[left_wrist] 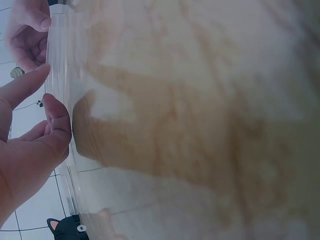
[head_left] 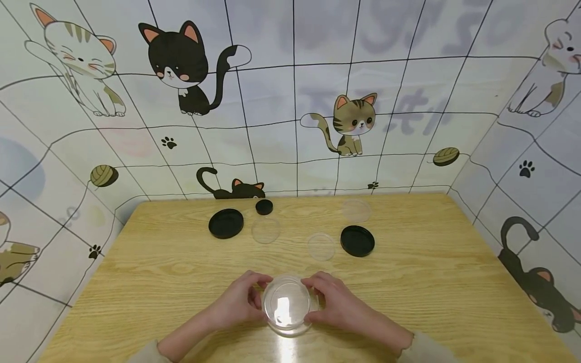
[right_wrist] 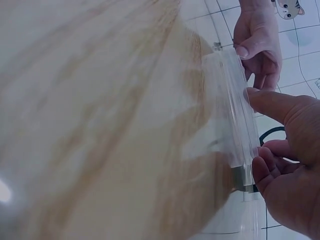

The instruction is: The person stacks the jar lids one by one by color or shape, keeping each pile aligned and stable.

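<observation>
Near the front of the table, a stack of clear round dishes [head_left: 287,305] lies between both hands, with light glaring off its top. My left hand [head_left: 238,300] grips the left rim with thumb and fingers. On the opposite rim, my right hand [head_left: 338,305] holds on in the same way. Edge-on in the left wrist view, the stacked dishes [left_wrist: 60,80] show several thin rims just above the wood. The right wrist view also catches the layered rims [right_wrist: 234,110], with thumb and fingertips against them. How many layers there are cannot be told.
Beyond the hands lie two large black lids [head_left: 226,223] and a small black lid [head_left: 264,206]. Clear discs [head_left: 266,230] sit among them, faint against the wooden table [head_left: 150,262]. A cat-patterned cloth [head_left: 272,101] encloses the back and sides.
</observation>
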A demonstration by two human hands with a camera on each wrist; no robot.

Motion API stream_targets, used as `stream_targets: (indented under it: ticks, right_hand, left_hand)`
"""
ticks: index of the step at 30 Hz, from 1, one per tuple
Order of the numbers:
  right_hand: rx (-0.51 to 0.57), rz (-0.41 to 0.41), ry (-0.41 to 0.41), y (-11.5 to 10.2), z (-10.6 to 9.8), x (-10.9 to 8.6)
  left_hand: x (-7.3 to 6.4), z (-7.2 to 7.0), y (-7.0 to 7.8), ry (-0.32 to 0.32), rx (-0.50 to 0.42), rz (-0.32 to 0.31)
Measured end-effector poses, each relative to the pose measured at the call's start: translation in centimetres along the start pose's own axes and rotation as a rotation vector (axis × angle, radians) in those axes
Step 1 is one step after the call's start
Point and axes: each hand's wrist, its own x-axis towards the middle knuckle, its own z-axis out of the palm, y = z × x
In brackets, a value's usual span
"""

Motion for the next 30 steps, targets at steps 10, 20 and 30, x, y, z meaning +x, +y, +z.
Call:
stream_targets:
  ticks: [10,20,30]
  right_hand:
    - [0.013,0.013,0.044,-0.1,-1.5,-0.2]
    - [-0.013,0.019,0.239,1.6,-6.6,0.2]
    - [-0.019,0.2,0.396,6.5,-13.7,0.8]
  left_hand:
    - [0.3,-0.6,0.6,0.017,0.002,0.015]
    - [4.9,-2.6,3.5,0.052,-0.085,0.087]
    - [12.3,-1.4,7.0,0.017,-0.098,0.104]
